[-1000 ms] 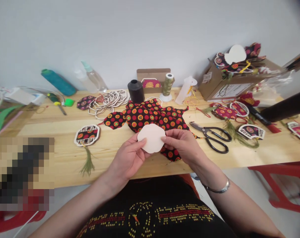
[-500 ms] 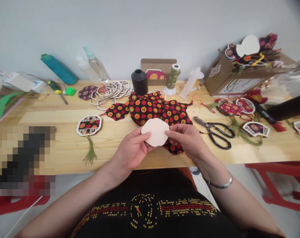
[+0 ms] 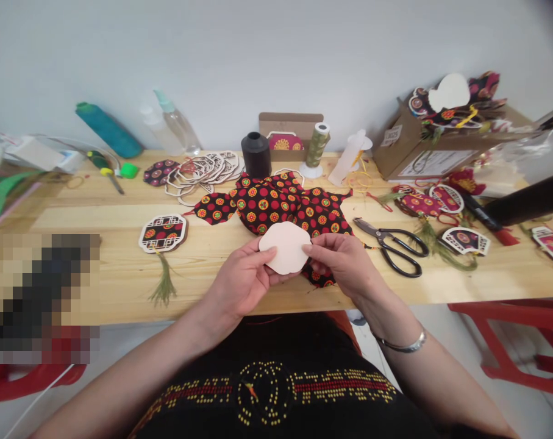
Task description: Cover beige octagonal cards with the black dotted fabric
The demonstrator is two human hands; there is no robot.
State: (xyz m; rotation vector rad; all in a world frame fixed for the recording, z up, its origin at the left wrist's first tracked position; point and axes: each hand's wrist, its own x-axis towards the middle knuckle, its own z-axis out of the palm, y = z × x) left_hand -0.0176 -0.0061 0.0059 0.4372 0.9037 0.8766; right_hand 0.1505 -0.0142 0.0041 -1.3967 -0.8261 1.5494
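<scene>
A pale, scallop-edged flat piece is held between my two hands above the table's front edge. My left hand pinches its left side, thumb on top and fingers beneath. At its right edge my right hand grips it with thumb and bent fingers. Just behind lies black cloth with red dots and orange flowers, partly hidden by the piece and my right hand. Black-handled scissors rest to the right. On the left is an octagonal ornament with a green tassel.
Lattice frames, a black thread cone and a green spool stand or lie behind the cloth. A cardboard box filled with pieces is at the back right. Several ornaments lie near a black bar.
The view has shifted slightly, so the table items appear a little lower, those at the right also further left. Both hands keep the same hold on the pale piece.
</scene>
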